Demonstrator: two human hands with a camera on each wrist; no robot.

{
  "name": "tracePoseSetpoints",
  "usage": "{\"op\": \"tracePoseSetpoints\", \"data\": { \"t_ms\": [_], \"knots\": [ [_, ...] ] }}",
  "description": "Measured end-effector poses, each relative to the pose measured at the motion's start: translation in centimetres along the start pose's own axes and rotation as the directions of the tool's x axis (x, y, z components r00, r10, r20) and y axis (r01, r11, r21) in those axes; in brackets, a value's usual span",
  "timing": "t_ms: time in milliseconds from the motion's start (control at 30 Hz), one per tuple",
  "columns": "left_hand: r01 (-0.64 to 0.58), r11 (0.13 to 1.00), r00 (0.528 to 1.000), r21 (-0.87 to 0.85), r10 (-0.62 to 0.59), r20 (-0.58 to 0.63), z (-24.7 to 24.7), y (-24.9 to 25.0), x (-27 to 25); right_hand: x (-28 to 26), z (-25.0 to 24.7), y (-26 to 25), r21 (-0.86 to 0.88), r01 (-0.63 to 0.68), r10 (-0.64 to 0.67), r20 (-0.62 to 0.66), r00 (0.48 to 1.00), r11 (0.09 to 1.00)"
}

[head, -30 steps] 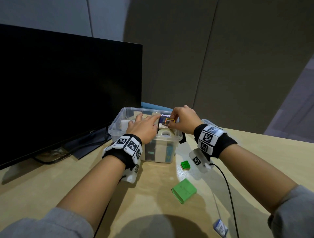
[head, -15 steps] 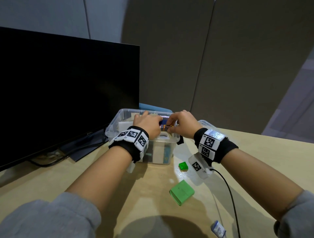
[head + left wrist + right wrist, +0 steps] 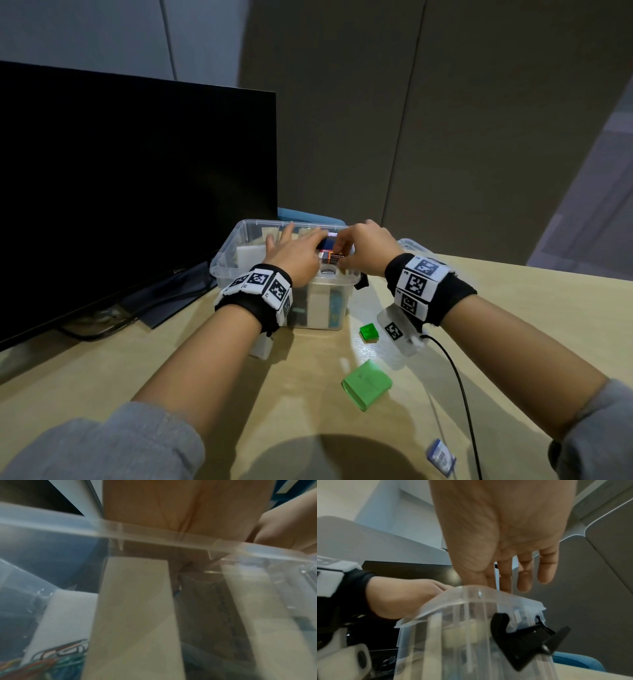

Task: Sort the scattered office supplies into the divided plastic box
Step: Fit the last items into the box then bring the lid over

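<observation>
Both hands meet over the clear divided box (image 3: 233,270) on the surface (image 3: 308,411). The right hand (image 3: 364,251) pinches a small dark orange-edged item (image 3: 337,255) above the box's near-right compartment; the left hand (image 3: 293,255) lies beside it, fingers extended. Two green items (image 3: 366,383) lie on the surface nearby.

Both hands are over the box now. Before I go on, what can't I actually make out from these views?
- Head view: the small dark box between the left hand and right hand; fingers cover it, its label is too small to read.
- Head view: which compartment of the clear box lies under it; hands hide that.
- Left wrist: contents behind the white dividers are blurred.
- Right wrist: fingertips show, but the rim hides what they hold.
</observation>
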State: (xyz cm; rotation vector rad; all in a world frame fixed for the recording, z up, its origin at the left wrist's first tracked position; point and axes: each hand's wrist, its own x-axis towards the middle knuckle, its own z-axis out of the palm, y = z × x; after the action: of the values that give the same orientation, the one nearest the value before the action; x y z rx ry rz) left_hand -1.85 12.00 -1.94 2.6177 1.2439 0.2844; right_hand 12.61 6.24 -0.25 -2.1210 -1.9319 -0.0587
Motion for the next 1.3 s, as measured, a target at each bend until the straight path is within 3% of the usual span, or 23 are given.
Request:
{"op": "tracePoseSetpoints", "data": {
  "t_ms": [267,533,700,800,900,1167,1233,1300],
  "knots": [
    [0.019,0.990,1.000,0.137,-0.017,-0.014,-0.7,0.9,0.4,0.5,0.1,0.1,-0.041,-0.004,0.002,-0.056,0.998,0.999],
    [0.004,0.992,1.000,0.125,-0.005,0.001,-0.6,0.4,0.2,0.7,0.0,0.8,0.068,0.022,-0.022,0.001,1.000,0.997],
    [0.031,1.000,0.999,-0.003,-0.031,0.013,0.0,0.0,0.3,0.6,-0.8,1.6,0.149,-0.018,0.033,-0.098,0.995,0.989],
    [0.079,0.997,0.996,-0.015,-0.079,0.036,0.2,-0.1,0.5,0.6,-0.9,1.7,-0.089,-0.006,0.016,0.113,0.994,0.996],
    [0.098,0.995,0.993,0.026,-0.100,0.061,0.3,0.0,0.7,0.5,-0.5,1.6,-0.157,0.020,0.028,0.298,0.954,0.987],
    [0.105,0.994,0.992,0.034,-0.107,0.063,0.2,0.0,0.7,0.6,0.4,1.6,-0.170,0.012,0.029,0.240,0.970,0.985],
    [0.096,0.995,0.995,0.025,-0.096,0.017,0.3,0.0,0.6,0.3,0.4,1.6,-0.160,0.005,0.035,0.241,0.970,0.987],
    [0.064,0.998,0.992,-0.007,-0.064,-0.109,0.4,0.0,0.2,0.2,0.3,1.8,-0.134,0.000,0.035,0.260,0.965,0.991]
  ]
}}
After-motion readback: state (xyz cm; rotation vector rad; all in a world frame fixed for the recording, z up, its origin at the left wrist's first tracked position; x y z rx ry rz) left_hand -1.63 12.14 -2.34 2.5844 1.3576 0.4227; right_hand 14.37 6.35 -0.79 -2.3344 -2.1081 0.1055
